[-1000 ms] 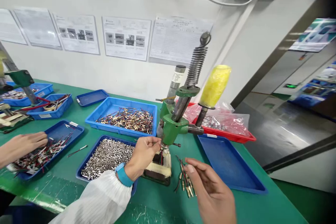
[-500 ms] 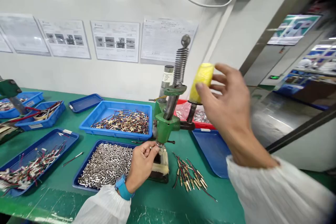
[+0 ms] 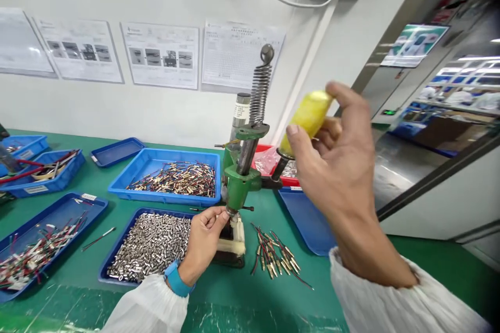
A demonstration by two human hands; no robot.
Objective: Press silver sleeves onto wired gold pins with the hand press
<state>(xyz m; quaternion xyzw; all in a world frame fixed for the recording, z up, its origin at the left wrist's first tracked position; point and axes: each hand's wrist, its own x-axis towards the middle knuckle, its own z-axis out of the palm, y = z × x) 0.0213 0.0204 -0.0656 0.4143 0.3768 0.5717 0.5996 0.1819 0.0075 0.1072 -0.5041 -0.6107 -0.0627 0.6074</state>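
Note:
A green hand press (image 3: 239, 182) with a coiled spring on its upright shaft stands on the bench. My right hand (image 3: 338, 158) is curled loosely around its yellow lever handle (image 3: 310, 114), thumb in front and fingers behind. The handle leans to the right. Under the press ram, my left hand (image 3: 206, 231) is closed in a pinch at the tip; whatever sits between thumb and finger is too small and covered to name. Just left of that hand lies a blue tray of small metal sleeves (image 3: 150, 247). Brass-ended red and black wires (image 3: 275, 255) lie right of the press base.
Behind the press are a blue tray of brass-tipped wire pieces (image 3: 177, 182) and a red tray (image 3: 263, 149). A flat blue tray (image 3: 310, 223) lies to the right. Far left, another blue tray (image 3: 91, 205) holds wires with white ends. Printed sheets (image 3: 162, 54) hang on the wall.
The yellow handle has tipped further to the right, with my right hand following it. My left hand stays pinched under the ram. The whole view has shifted slightly to the right.

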